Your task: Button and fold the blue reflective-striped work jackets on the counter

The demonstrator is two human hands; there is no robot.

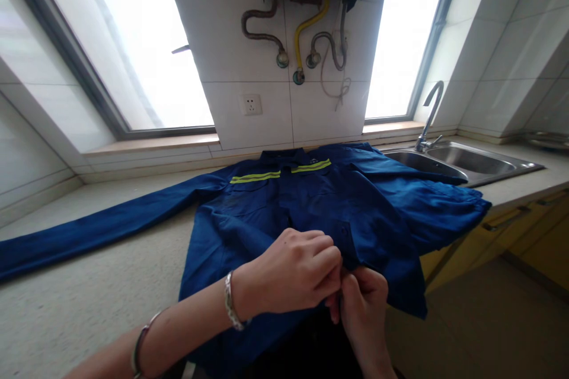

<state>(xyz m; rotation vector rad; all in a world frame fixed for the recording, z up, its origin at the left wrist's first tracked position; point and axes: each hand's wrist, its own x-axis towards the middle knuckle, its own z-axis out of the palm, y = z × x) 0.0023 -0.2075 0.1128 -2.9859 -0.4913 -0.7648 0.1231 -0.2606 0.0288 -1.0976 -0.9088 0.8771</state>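
Observation:
A blue work jacket with yellow-green reflective stripes lies spread on the countertop, collar toward the wall. One sleeve stretches far left; the other folds across toward the sink. My left hand, a bracelet on its wrist, is closed and pinches the jacket's front near the hem. My right hand is closed too and grips the same stretch of fabric right beside it. The two hands touch. What sits between the fingertips is hidden.
A steel double sink with a tall faucet sits at the right. Yellow cabinet fronts drop below the counter edge. A wall socket and boiler pipes hang between two bright windows.

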